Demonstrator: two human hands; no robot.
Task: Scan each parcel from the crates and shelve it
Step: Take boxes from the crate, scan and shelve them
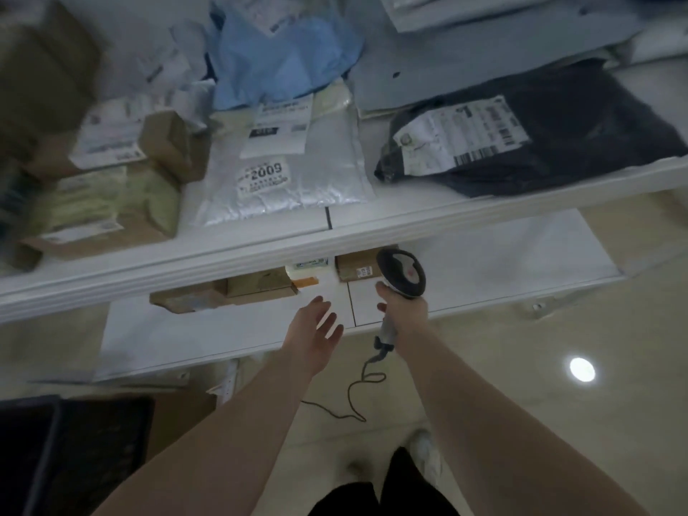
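Right hand (404, 310) grips scanner (402, 271) just below upper shelf (260, 251) edge. Left hand (316, 329) empty, fingers spread, beside scanner. Parcels: silver bag (283, 173), dark bag (558, 143) on shelf.

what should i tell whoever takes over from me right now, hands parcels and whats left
Left hand: open, holding nothing, stretched toward the lower shelf.
Right hand: grips the corded barcode scanner, head toward the lower shelf.
Shelved above: silver mailer marked 2009, black polybag, blue bag, cardboard boxes. Small boxes sit on the lower shelf.
No parcel is in hand. Next: probably fetch another parcel, scan it, shelve it.
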